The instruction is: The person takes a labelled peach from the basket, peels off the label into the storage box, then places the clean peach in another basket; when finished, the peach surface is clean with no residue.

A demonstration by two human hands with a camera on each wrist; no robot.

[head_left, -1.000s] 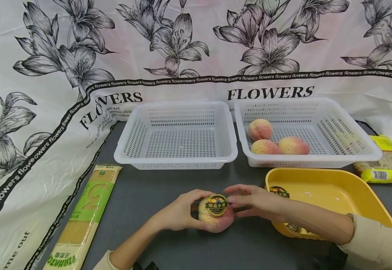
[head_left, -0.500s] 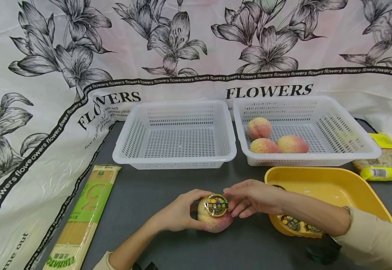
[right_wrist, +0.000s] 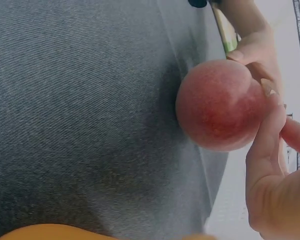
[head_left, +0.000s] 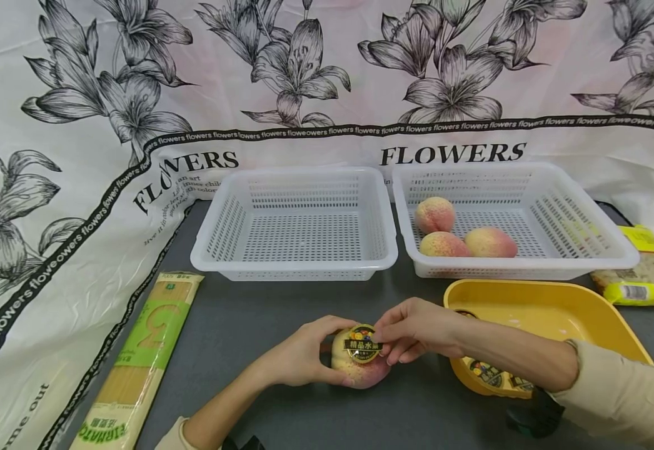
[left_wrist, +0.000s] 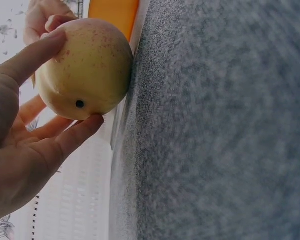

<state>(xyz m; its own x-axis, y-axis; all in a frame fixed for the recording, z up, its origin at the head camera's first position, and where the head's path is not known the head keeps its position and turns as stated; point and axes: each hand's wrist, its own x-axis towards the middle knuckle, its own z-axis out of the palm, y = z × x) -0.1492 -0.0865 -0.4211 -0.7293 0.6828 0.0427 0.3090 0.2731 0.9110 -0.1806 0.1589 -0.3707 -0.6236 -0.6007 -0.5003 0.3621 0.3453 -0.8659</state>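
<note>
A pink and yellow peach [head_left: 367, 375] sits on the dark grey tabletop, with a round black-and-gold sticker [head_left: 361, 345] on its upper face. My left hand [head_left: 303, 351] grips the peach from the left, thumb in front and fingers behind. From the right, my right hand [head_left: 424, 329] pinches the sticker's right edge between thumb and index finger. In the left wrist view the peach [left_wrist: 92, 67] shows a small dark spot low on its yellow side. The right wrist view shows its red side and crease, while the sticker is hidden there.
Three peaches [head_left: 490, 242] lie in the right white basket [head_left: 529, 269]. Left of it stands another white basket [head_left: 299, 270]. A yellow tub [head_left: 541, 290] with several stickers [head_left: 486, 373] is under my right forearm. Noodles [head_left: 147, 337] lie left, a yellow-labelled bag [head_left: 644, 275] far right.
My right hand's fingers have turned and closed at the sticker's right edge, after hovering loosely beside it. My left hand and the peach have stayed in place.
</note>
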